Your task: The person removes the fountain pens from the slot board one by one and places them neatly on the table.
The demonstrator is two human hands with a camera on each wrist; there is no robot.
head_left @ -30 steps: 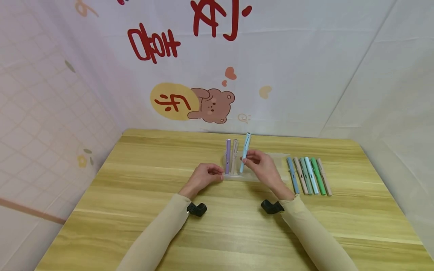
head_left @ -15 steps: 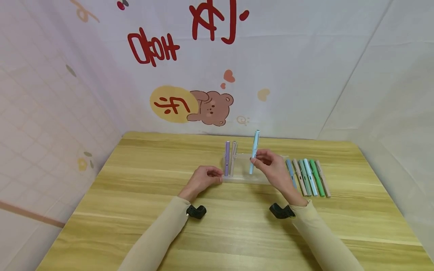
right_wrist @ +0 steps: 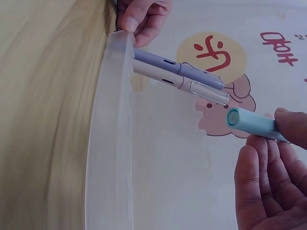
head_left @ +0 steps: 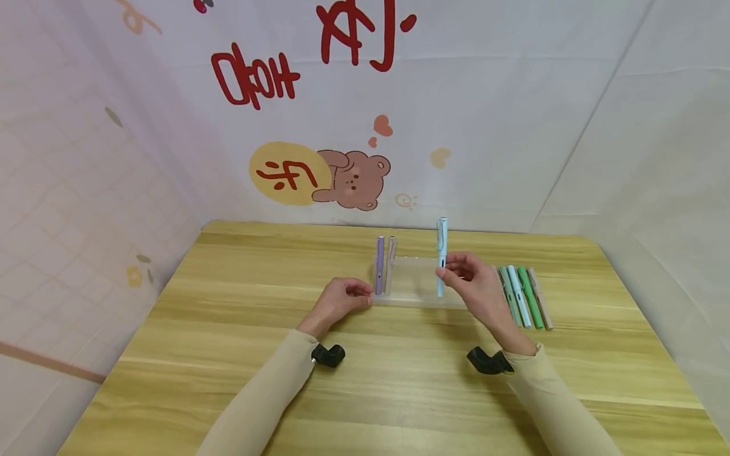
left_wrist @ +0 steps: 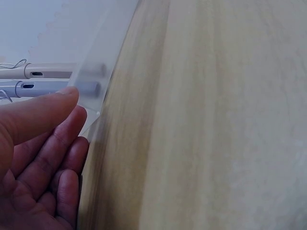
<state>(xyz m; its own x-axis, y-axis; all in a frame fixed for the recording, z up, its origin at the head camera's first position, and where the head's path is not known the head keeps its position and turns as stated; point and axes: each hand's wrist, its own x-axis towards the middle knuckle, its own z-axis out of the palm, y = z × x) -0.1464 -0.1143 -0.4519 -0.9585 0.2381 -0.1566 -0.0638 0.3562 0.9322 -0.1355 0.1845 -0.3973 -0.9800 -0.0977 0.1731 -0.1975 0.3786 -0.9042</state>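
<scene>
The held pen (head_left: 442, 244) is pale blue, the leftmost pen (head_left: 379, 263) purple, the table (head_left: 410, 386) streaked yellow-brown

You've got a wood-grain table (head_left: 399, 399) below you, white backdrop (head_left: 502, 95) behind its far edge. Up top: red lettering (head_left: 390, 38). Under that, a printed brown bear (head_left: 358, 180) against a yellow disc (head_left: 296, 193); coral heart (head_left: 383, 125) above the bear, pale yellow heart (head_left: 440, 158) further right. Your left: faint-grid side panel (head_left: 68, 177), yellow flower print (head_left: 134, 276). Your right: creased white panel (head_left: 673, 158).
</scene>
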